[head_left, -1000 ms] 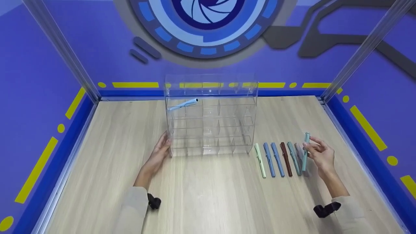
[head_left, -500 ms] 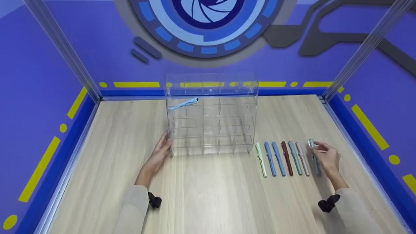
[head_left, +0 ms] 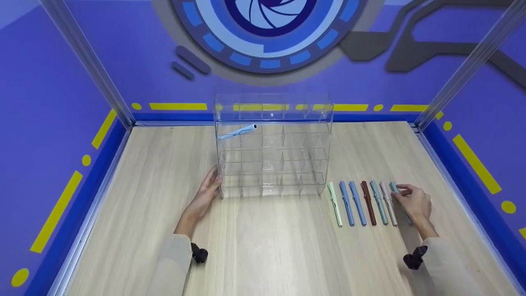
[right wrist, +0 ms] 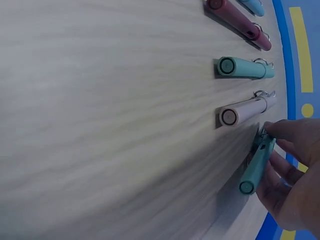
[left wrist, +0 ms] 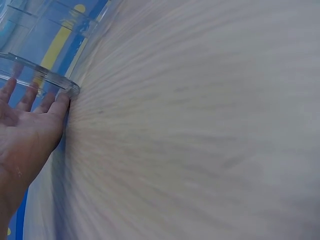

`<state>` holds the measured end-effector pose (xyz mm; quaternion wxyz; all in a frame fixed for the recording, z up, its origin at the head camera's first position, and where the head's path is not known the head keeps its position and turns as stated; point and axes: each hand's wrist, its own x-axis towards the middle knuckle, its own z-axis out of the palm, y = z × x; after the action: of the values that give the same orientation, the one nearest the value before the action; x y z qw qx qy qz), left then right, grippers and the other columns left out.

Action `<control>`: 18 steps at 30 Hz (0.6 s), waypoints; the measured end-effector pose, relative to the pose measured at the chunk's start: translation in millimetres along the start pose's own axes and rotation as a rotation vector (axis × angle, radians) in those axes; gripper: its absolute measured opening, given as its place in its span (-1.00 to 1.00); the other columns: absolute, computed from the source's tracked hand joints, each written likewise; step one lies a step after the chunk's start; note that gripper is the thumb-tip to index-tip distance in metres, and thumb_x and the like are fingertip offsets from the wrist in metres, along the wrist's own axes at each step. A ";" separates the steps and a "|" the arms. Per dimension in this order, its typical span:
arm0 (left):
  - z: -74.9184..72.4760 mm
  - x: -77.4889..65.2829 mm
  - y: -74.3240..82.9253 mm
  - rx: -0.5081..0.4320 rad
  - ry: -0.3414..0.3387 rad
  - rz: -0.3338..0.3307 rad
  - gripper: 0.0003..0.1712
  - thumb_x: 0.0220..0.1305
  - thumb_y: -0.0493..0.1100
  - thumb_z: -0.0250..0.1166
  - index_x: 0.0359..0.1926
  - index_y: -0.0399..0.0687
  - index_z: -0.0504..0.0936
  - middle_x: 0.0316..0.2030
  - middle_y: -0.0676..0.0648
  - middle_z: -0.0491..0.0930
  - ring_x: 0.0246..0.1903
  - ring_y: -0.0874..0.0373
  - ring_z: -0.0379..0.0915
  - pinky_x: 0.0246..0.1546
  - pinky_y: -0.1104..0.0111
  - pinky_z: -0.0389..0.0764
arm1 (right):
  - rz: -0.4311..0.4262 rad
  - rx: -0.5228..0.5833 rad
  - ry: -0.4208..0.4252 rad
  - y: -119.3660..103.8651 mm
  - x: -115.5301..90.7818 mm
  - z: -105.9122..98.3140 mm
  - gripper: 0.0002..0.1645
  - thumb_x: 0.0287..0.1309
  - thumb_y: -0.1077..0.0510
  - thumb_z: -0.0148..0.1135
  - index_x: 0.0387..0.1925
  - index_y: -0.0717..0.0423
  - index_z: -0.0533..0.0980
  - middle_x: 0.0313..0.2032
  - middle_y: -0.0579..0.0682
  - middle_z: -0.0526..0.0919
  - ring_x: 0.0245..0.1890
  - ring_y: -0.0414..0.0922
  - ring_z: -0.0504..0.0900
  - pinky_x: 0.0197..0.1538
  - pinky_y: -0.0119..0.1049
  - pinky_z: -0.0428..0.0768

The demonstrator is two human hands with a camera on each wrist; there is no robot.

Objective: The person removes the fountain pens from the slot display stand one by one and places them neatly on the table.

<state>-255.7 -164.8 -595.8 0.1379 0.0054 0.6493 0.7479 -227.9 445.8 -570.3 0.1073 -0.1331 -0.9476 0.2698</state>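
Observation:
A transparent divided rack [head_left: 273, 168] stands upright mid-table in the head view, a light blue pen [head_left: 238, 131] lying slanted in its upper left. My left hand [head_left: 205, 193] touches the rack's lower left side; the left wrist view shows its fingers [left wrist: 59, 104] extended at the clear edge. My right hand [head_left: 416, 204] pinches a teal pen [right wrist: 257, 167] between thumb and fingers at the right end of a pen row. Just left of it lie a pale pink pen [right wrist: 245, 111], another teal pen [right wrist: 245, 67] and a dark red pen [right wrist: 240, 22].
Farther left in the row are two blue pens [head_left: 347, 203] and a pale green pen [head_left: 335, 204]. Blue-purple printed walls [head_left: 164, 90] with metal posts enclose the wooden table [head_left: 263, 246] at the back and sides.
My right hand has carried the teal pen rightward and lowered it beside the pink pen, turning it in line with the row. The left hand keeps its place at the rack.

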 end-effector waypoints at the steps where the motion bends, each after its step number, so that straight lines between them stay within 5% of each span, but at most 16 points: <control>1: 0.6 0.3 -0.6 0.001 0.002 -0.001 -0.26 0.64 0.06 -0.03 0.66 0.22 -0.12 0.67 -0.06 -0.27 0.65 -0.09 -0.28 0.63 -0.02 0.01 | 0.001 -0.012 -0.001 -0.2 1.0 -0.1 -0.60 0.24 0.13 0.40 0.04 0.30 0.66 -0.21 0.32 0.77 -0.51 -0.26 0.63 -0.48 -0.45 0.45; 7: 2.3 0.3 -2.4 0.003 -0.013 -0.006 -0.23 0.62 0.10 -0.01 0.66 0.22 -0.13 0.67 -0.05 -0.27 0.65 -0.10 -0.28 0.63 -0.03 -0.01 | 0.037 -0.022 -0.027 1.3 -1.5 -0.4 -0.58 0.28 0.13 0.35 0.07 0.32 0.62 -0.17 0.36 0.75 -0.42 0.02 0.72 -0.50 -0.38 0.47; 18: -0.1 -1.5 1.1 -0.008 -0.012 -0.003 -0.24 0.62 0.06 0.00 0.65 0.24 -0.13 0.67 -0.03 -0.24 0.65 -0.05 -0.28 0.64 0.01 0.00 | -0.017 0.029 -0.019 -9.7 -4.9 -12.2 -0.58 0.35 0.13 0.27 0.09 0.37 0.60 -0.15 0.37 0.73 -0.18 0.23 0.74 -0.45 -0.56 0.43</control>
<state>-254.4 -165.3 -594.4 0.1432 0.0083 0.6456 0.7501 -221.8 442.2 -555.6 0.1023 -0.1210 -0.9457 0.2839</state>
